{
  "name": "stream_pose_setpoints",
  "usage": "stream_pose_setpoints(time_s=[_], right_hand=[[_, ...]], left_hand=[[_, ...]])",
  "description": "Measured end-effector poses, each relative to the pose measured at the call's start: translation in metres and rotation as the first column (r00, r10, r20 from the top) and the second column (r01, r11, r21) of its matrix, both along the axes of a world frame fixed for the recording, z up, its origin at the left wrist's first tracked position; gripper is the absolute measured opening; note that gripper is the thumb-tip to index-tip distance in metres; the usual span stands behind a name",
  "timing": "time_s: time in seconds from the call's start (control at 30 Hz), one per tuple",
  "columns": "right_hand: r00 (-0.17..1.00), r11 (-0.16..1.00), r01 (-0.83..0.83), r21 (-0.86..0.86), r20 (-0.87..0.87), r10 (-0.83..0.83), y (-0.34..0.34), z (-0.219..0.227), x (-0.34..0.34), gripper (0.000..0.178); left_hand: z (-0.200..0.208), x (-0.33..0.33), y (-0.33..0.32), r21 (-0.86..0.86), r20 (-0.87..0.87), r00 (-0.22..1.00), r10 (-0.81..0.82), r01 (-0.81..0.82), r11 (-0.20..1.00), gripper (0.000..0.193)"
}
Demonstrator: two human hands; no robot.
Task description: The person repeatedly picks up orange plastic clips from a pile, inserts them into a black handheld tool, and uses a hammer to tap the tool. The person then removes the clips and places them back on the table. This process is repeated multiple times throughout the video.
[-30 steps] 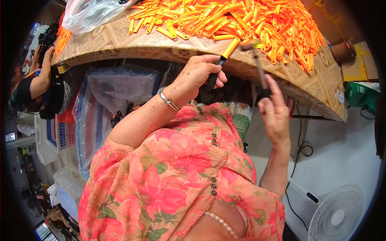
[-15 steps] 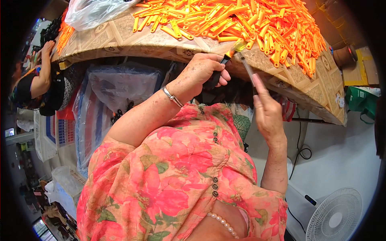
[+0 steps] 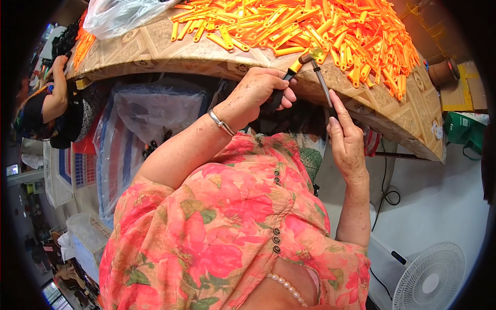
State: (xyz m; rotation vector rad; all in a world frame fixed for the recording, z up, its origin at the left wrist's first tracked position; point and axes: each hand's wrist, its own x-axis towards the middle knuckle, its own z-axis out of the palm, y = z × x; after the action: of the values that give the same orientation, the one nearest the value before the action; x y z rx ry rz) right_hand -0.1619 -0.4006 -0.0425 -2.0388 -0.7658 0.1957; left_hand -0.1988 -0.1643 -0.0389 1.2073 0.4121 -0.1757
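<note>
My left hand (image 3: 266, 90) is closed around a black handle-like piece (image 3: 289, 76) whose upper end carries a yellow-orange part (image 3: 296, 65). My right hand (image 3: 345, 144) grips a small hammer (image 3: 322, 82) with a thin metallic shaft; its index finger is stretched along the shaft. The hammer's head, with a yellowish see-through end, is at the tip of the yellow-orange part and looks to be against it. Both hands are above the table's near edge. Just beyond them lies a big heap of orange-yellow plastic pieces (image 3: 289, 28), long and narrow, some with a hole.
The patterned table (image 3: 170, 54) curves across the top. A clear plastic bag (image 3: 121, 18) lies on it. Below are a plastic-covered striped bag (image 3: 139, 119), a green bag (image 3: 462, 132) and a white fan (image 3: 431, 281). Another person's arm (image 3: 57, 90) is at far left.
The hammer and my right hand have shifted slightly; the head, blurred before, now shows sharply at the yellow-orange end. My left hand has stayed nearly still.
</note>
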Motion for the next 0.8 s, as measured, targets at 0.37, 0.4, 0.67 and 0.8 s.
stream_pose_setpoints(time_s=[0.37,0.4,0.67,0.8], right_hand=[[0.996,0.998,-0.058,0.008,0.066,0.058,-0.005,-0.004,-0.013,0.052],[0.997,0.999,-0.048,0.008,0.054,0.047,-0.004,0.0,-0.013,0.052],[0.989,0.993,-0.064,-0.104,0.128,0.077,0.003,0.008,-0.007,0.052],[0.984,0.964,0.172,0.204,0.015,-0.179,-0.01,0.002,0.0,0.05]], left_hand=[[0.001,0.0,-0.002,0.012,0.007,1.0,0.018,-0.018,1.0,0.023],[0.0,0.0,-0.002,0.011,0.01,1.0,0.019,-0.019,1.0,0.023],[0.0,0.0,-0.003,0.007,0.021,1.0,0.018,-0.018,1.0,0.024],[-0.007,-0.003,-0.001,-0.179,-0.001,1.0,0.031,-0.031,0.983,0.031]])
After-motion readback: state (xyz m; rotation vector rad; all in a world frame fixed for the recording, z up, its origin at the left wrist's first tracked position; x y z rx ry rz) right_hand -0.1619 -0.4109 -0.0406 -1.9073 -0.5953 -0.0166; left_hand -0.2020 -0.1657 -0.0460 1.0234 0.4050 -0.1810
